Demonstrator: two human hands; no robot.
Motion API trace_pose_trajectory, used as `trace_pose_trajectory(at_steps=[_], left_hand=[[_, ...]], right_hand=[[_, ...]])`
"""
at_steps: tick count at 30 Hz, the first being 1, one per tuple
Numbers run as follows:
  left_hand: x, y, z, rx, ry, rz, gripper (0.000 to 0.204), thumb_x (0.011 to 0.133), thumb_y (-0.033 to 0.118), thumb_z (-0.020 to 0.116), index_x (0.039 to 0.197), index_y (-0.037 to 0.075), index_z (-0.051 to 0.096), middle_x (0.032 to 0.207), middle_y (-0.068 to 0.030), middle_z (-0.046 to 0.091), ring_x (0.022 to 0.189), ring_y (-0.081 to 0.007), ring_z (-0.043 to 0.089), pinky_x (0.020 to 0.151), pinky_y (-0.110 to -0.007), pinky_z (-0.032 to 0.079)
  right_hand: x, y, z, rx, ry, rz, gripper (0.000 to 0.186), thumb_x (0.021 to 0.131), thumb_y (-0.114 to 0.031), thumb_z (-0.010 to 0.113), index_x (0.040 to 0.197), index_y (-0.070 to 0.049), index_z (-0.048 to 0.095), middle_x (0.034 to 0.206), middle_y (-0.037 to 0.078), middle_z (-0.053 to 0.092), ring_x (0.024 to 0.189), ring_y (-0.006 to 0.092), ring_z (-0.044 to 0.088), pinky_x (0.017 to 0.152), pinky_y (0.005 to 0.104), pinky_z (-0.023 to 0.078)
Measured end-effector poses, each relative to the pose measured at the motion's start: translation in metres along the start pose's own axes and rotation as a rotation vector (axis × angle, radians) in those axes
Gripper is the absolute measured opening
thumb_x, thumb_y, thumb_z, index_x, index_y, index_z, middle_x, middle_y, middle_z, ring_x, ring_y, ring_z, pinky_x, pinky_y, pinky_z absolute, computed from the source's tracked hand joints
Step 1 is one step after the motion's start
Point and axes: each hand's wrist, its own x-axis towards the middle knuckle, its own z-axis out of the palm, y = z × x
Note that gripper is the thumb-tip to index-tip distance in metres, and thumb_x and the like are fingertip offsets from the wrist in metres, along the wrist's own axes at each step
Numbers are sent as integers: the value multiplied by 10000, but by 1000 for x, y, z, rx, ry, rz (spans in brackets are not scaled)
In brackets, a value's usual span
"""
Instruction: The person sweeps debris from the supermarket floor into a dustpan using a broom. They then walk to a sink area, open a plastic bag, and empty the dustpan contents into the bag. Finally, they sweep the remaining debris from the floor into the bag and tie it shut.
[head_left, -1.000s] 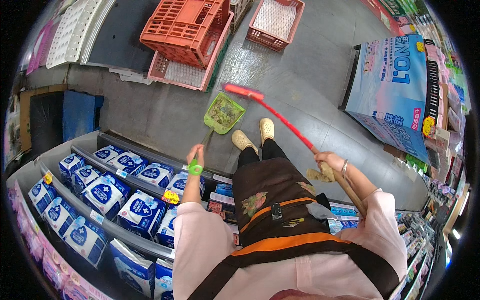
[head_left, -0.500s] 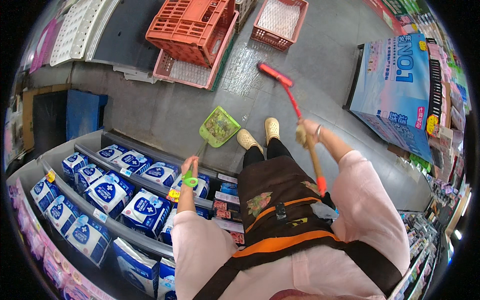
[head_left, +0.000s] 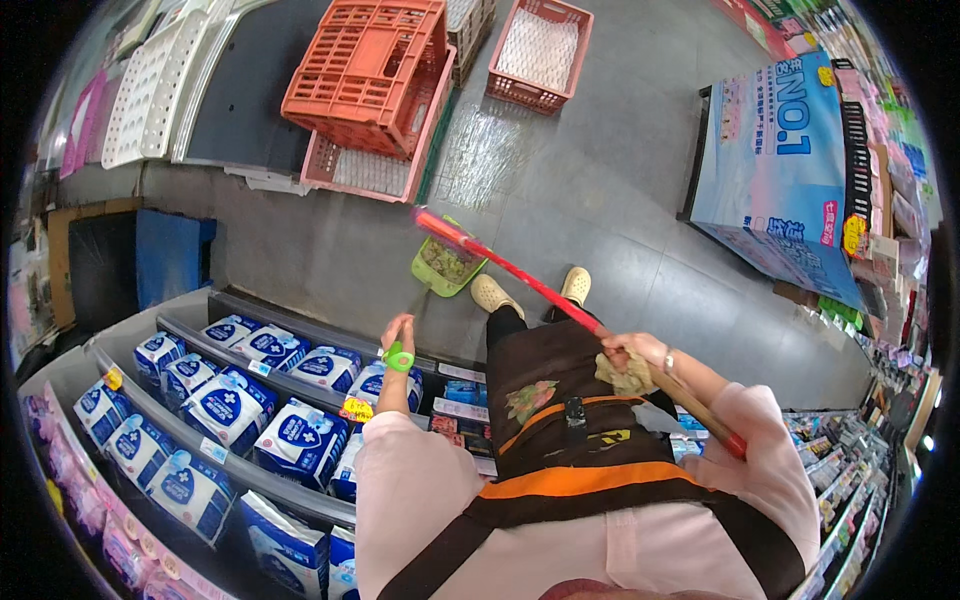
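Observation:
My right hand [head_left: 638, 350] is wrapped round the stick of a red broom [head_left: 545, 290], with a crumpled yellowish cloth [head_left: 625, 376] against the stick under the fingers. The broom reaches up and left, its blurred head over the far part of a green dustpan [head_left: 445, 268]. Inside that pan lies greyish-green litter. At the left, my left hand [head_left: 398, 332] grips the dustpan's long thin handle, whose green ring end sits at the wrist. Whether the bristles touch the pan, I cannot tell.
Left of me, a low shelf [head_left: 240, 455] holds several blue-and-white packages. Stacked orange crates [head_left: 365, 70] stand ahead on the grey tiles, with a pinkish crate [head_left: 540, 55] to their right. A blue display stand [head_left: 770, 180] is at the right. My cream clogs [head_left: 490, 293] are behind the dustpan.
The broom head has swept left and nearer, from the open floor to the dustpan. My right hand has come closer to my body, tilting the stick. My left hand has shifted slightly.

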Motion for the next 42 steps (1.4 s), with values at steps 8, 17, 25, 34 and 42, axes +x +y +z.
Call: trace_pose_trajectory(at_steps=[8, 17, 25, 34, 42], left_hand=[[14, 82, 56, -4, -69, -178, 153, 877, 208, 559, 930, 83, 631, 736, 20, 568, 706, -86, 515, 645, -260, 433], [63, 267, 179, -264, -103, -247, 248, 917, 275, 509, 995, 56, 597, 878, -13, 595, 820, -105, 564, 736, -263, 471], [135, 439, 285, -627, -40, -263, 249, 922, 210, 545, 1080, 18, 525, 1069, -77, 577, 998, -129, 545, 845, -270, 501], [259, 547, 374, -860, 26, -154, 249, 946, 233, 499, 1057, 10, 496, 1068, -75, 532, 983, -149, 531, 877, -296, 494], [448, 649, 436, -948, 142, -192, 239, 946, 264, 498, 1029, 40, 507, 1050, -47, 523, 1001, -123, 511, 893, -290, 471]], right_hand=[[-88, 19, -110, 450, 11, -127, 179, 871, -193, 534, 734, -110, 453, 558, -61, 322, 459, 60, 296, 421, 238, 268], [-101, 25, -304, 870, -43, -394, 86, 868, -131, 535, 830, -106, 462, 613, -41, 392, 440, 64, 323, 400, 224, 281], [-116, -69, -449, 853, -111, -580, 125, 870, -185, 558, 832, -95, 479, 580, -44, 398, 445, 80, 364, 406, 243, 312], [-113, -292, -560, 826, -319, -696, 130, 902, -160, 513, 796, -105, 463, 566, -43, 377, 451, 71, 330, 417, 227, 291], [-140, -523, -632, 802, -304, -680, 99, 897, -151, 524, 844, -81, 478, 635, -22, 419, 475, 80, 371, 422, 235, 301]])
